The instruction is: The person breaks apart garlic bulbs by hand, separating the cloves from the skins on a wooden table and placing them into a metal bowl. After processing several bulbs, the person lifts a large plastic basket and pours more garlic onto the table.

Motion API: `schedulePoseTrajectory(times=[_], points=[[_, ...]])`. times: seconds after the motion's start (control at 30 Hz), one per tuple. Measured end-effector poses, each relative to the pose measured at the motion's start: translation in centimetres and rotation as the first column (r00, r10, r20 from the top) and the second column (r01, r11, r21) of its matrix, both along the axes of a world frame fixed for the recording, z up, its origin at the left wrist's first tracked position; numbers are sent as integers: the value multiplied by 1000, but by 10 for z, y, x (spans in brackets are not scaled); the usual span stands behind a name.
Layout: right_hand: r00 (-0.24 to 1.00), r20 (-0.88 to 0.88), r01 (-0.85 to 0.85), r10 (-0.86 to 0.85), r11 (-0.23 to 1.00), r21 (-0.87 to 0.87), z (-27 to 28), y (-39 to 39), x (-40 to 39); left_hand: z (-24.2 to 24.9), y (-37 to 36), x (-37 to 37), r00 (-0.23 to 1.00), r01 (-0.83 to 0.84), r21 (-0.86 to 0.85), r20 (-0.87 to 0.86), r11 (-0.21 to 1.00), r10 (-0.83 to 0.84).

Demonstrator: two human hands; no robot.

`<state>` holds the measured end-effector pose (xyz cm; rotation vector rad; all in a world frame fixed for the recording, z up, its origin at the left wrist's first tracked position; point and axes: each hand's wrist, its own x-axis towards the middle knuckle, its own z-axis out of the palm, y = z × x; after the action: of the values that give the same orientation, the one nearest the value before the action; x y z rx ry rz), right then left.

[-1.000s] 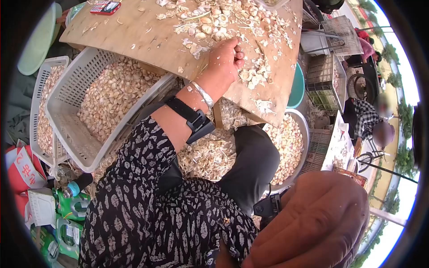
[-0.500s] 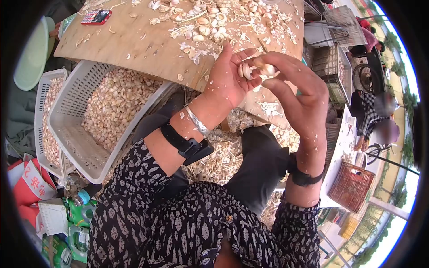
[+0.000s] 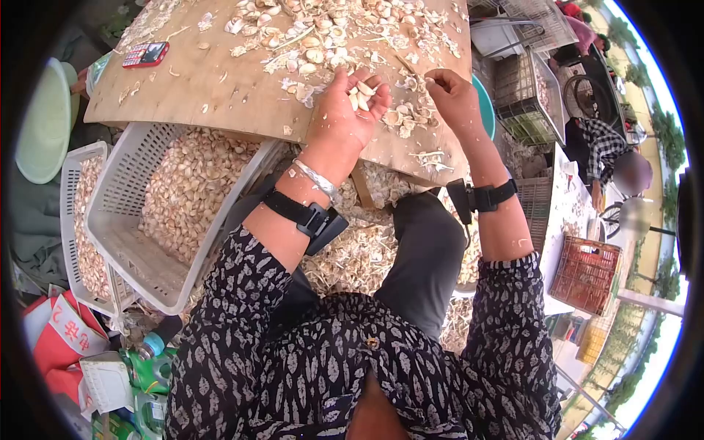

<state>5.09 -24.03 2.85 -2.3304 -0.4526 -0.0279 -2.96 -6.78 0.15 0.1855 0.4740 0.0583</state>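
Several garlic cloves [image 3: 361, 94] lie in the cupped left hand [image 3: 345, 117], whose fingers [image 3: 374, 82] curl loosely upward to make a small bowl, palm up, so the cloves cannot roll off. At three o'clock from it, the right hand [image 3: 451, 99] hangs just over the table [image 3: 220, 81] with its fingers [image 3: 434, 79] pinched narrow; whether a clove or a scrap of skin sits between the tips I cannot tell. Both hands are held close together, likely so that one can feed the other without a reach.

Under and around the hands, at twelve o'clock, the wooden board is strewn with loose cloves and papery skins [image 3: 330, 37], thickest in the far middle and thinning toward the near edge, where the hands work. A red phone [image 3: 145, 54] lies well apart at ten o'clock, on a bare part of the board away from the litter.

Each wrist carries a black strap [image 3: 304, 216], and the left wrist also wears a silver bangle [image 3: 317, 180].

Below the table's near edge, at eight o'clock, a white plastic basket [image 3: 121, 235] stands tilted toward the person, filled with cloves, its open mouth within easy reach of the left arm. Between the knees, at six o'clock, a heap of skins [image 3: 352, 253] covers the ground, seemingly where waste drops straight from the board. Wire crates [image 3: 528, 110] stand at two o'clock, and another person [image 3: 609, 158] sits beyond them.
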Motion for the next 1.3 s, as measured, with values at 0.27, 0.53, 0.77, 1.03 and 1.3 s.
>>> schedulePoseTrajectory(times=[0.27,0.53,0.77,1.03,1.3], points=[[885,156,-372,439,867,-331,-15,11,-12,-8,0,5,998,66,-40,4,997,-65],[978,45,-197,206,969,-151,-8,28,-8,-23,12,-22,999,22,53,-28,998,-21],[965,-167,-169,205,964,205,4,85,-1,-6,30,-29,999,36,-88,15,996,-35],[900,271,-222,342,894,-390,-35,107,21,-1,64,-22,996,-93,-76,6,993,94],[954,129,-205,270,903,-377,-33,84,27,0,52,-18,996,-80,-46,20,996,81]])
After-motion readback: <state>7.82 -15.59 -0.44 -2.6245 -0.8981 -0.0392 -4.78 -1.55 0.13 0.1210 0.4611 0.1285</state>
